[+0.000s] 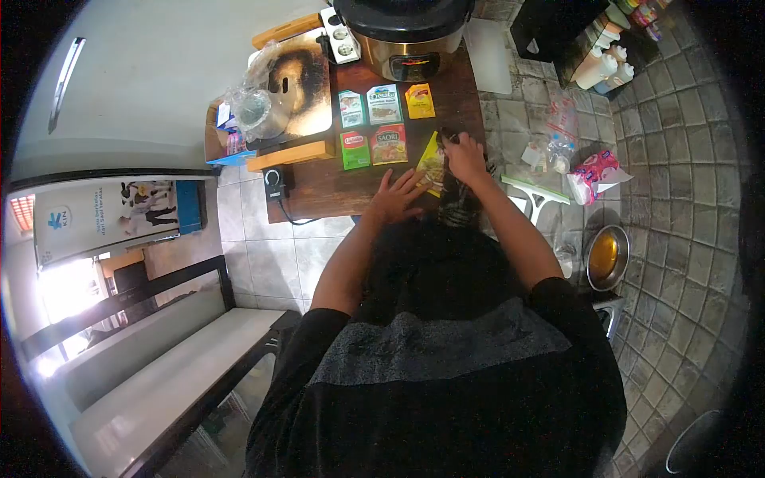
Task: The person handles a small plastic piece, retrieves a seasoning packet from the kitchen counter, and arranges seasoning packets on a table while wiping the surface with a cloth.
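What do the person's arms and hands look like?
The left hand and right hand wear no gloves, and I see no watch on either wrist. The forearms are bare too. Higher up are short black sleeves, part of a black shirt with a grey band.

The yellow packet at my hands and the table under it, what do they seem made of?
Yellow packet: probably thin plastic or foil film, judging by its flat, printed sachet form; gloss unclear. Table: likely wood or laminate, faintly shiny, judging by its reddish-brown top.
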`<control>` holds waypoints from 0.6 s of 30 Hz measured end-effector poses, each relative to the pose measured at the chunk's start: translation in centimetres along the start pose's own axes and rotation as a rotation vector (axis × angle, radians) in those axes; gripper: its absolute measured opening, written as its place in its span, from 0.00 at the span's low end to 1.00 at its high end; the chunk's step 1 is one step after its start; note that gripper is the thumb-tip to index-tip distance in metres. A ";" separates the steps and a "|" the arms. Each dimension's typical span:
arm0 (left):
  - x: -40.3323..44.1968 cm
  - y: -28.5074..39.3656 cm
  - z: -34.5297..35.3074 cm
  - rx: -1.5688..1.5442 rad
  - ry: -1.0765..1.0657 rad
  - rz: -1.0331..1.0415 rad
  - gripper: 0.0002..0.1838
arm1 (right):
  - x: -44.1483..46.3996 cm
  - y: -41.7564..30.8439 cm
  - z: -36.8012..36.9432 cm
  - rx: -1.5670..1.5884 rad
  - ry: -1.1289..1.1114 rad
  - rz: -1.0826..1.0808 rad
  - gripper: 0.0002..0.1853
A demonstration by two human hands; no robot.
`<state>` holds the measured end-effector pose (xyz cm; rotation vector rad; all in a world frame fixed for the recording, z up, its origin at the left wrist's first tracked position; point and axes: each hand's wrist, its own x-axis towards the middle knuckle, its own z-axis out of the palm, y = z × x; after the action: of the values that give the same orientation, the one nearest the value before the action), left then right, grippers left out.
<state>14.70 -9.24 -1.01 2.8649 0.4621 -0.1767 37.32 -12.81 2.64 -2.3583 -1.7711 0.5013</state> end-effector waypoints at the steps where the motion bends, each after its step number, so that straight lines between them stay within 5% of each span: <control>1: 0.0 0.1 0.1 -0.001 0.002 0.000 0.36 | -0.2 -0.3 -0.2 -0.002 0.000 0.000 0.20; 3: -0.1 0.2 0.0 -0.048 0.111 -0.005 0.34 | -0.7 -0.9 -0.6 -0.030 -0.204 -0.067 0.20; 7: -0.1 0.3 0.0 -0.061 0.068 -0.016 0.34 | -2.9 -1.5 2.2 0.030 -0.161 -0.234 0.20; 15: -0.1 0.0 0.1 -0.041 0.064 0.004 0.34 | 0.4 -0.1 0.9 -0.052 0.070 -0.082 0.19; 18: -0.1 0.0 0.1 -0.029 0.074 0.005 0.34 | -0.4 -1.1 1.6 -0.016 -0.018 -0.091 0.19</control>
<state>14.57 -9.33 -1.07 2.8511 0.4675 -0.0631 35.67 -13.04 1.59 -2.2783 -1.8865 0.4988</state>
